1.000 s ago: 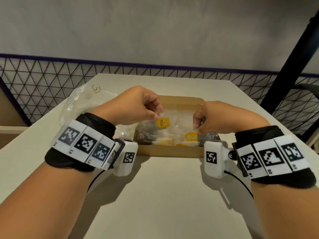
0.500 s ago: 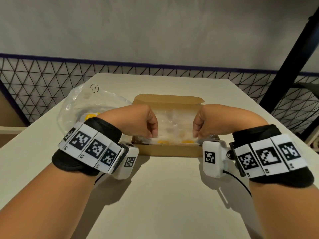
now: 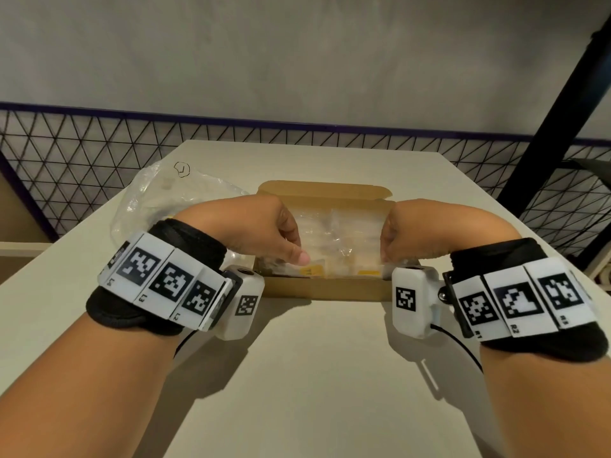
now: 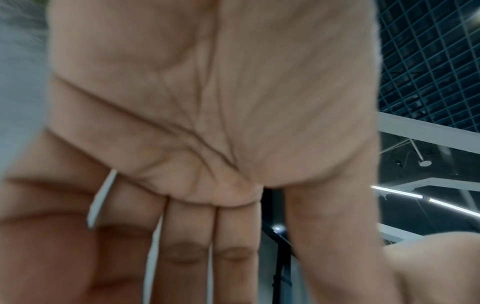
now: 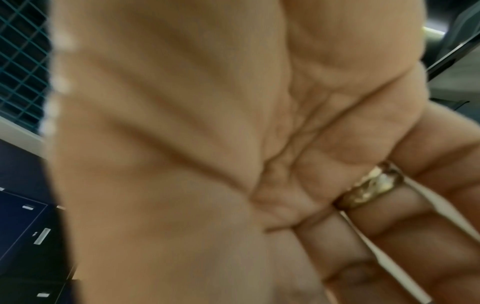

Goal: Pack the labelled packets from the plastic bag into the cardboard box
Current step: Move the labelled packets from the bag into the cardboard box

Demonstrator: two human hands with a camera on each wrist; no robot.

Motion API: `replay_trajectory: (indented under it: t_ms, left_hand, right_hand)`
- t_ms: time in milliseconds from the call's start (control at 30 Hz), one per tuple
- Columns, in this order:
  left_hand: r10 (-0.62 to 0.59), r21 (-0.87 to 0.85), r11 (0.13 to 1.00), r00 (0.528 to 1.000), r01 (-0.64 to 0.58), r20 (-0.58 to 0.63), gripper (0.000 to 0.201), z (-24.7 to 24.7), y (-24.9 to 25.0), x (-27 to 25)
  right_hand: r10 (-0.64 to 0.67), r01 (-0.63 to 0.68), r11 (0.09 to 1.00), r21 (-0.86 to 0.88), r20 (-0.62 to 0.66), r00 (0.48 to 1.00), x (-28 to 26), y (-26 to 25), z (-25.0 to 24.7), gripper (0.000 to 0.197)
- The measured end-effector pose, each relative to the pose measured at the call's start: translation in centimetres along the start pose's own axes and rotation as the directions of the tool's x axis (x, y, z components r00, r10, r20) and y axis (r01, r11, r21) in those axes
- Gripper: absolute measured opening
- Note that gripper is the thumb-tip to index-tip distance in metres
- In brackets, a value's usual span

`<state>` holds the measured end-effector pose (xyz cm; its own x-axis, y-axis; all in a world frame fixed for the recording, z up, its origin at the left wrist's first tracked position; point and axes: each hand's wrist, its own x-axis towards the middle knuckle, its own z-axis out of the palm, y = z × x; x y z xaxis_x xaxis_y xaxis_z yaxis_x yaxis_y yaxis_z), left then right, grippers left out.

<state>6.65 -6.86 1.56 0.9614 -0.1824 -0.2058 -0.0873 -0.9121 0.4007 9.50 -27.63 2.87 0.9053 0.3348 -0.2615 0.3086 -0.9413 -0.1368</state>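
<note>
The open cardboard box (image 3: 325,290) stands mid-table and holds several clear packets with yellow labels (image 3: 314,270). One clear packet (image 3: 337,238) lies stretched across the top of the pile. My left hand (image 3: 297,256) pinches its left end with thumb and curled fingers. My right hand (image 3: 385,256) pinches the right end, just inside the box's near wall. The crumpled clear plastic bag (image 3: 158,200) lies left of the box, partly hidden behind my left hand. Both wrist views show only blurred palms and bent fingers (image 5: 389,216).
The box's lid flap (image 3: 322,190) stands open at the far side. A black wire-mesh fence (image 3: 82,166) runs behind the white table (image 3: 314,375), and a black post (image 3: 558,110) rises at the right.
Both hands have come down with the clear packet, from above the box to inside it. The packet now rests low on the pile, and the left hand has shifted slightly right.
</note>
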Motion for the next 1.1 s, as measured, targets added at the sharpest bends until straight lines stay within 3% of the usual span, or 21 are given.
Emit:
replay_trajectory:
  t_ms: [100,267,367,533,600,667,733,900,1100]
  left_hand:
    - [-0.001,0.019,1.000,0.998,0.000,0.059,0.030,0.0,-0.1,0.0]
    - [0.020,0.143,0.990,1.000,-0.021,0.006,0.009,0.9,0.1,0.4]
    - [0.028,0.145,0.989,1.000,-0.027,-0.007,0.010,1.0,0.2,0.5]
    - [0.039,0.143,0.989,0.999,-0.036,-0.014,0.012,1.1,0.4,0.5]
    - [0.049,0.134,0.990,0.997,-0.042,-0.055,0.018,1.0,0.5,0.4]
    - [0.065,0.139,0.989,0.991,-0.048,-0.118,0.033,0.8,0.6,0.4]
    - [0.060,0.167,0.985,0.989,-0.037,-0.134,0.049,1.0,0.7,0.5]
    - [0.009,0.196,0.981,0.997,0.005,-0.073,0.074,1.5,0.8,0.8]
    - [-0.022,0.165,0.986,0.997,0.033,-0.071,0.073,1.5,0.8,0.7]
  right_hand:
    - [-0.068,0.075,0.993,0.088,-0.075,0.995,0.0,-0.2,-0.1,0.004]
    - [-0.172,0.172,0.985,0.011,-0.027,0.985,0.1,-1.1,0.6,0.005]
    - [-0.148,0.147,0.989,-0.022,-0.022,0.989,0.5,-0.9,0.8,0.015]
    - [-0.119,0.120,0.993,0.008,-0.047,0.992,0.7,-0.6,0.7,0.016]
    - [-0.090,0.091,0.996,0.008,-0.075,0.993,0.9,-0.6,0.7,0.027]
    - [-0.063,0.062,0.998,-0.016,-0.057,0.996,1.1,-0.6,0.7,0.055]
    - [-0.046,0.045,0.998,-0.046,-0.025,0.999,1.2,-0.7,0.8,0.071]
    - [-0.044,0.044,0.999,-0.027,0.012,0.999,1.1,-0.9,0.9,0.062]
    - [-0.040,0.040,0.999,-0.001,0.004,0.999,1.0,-0.9,1.0,0.061]
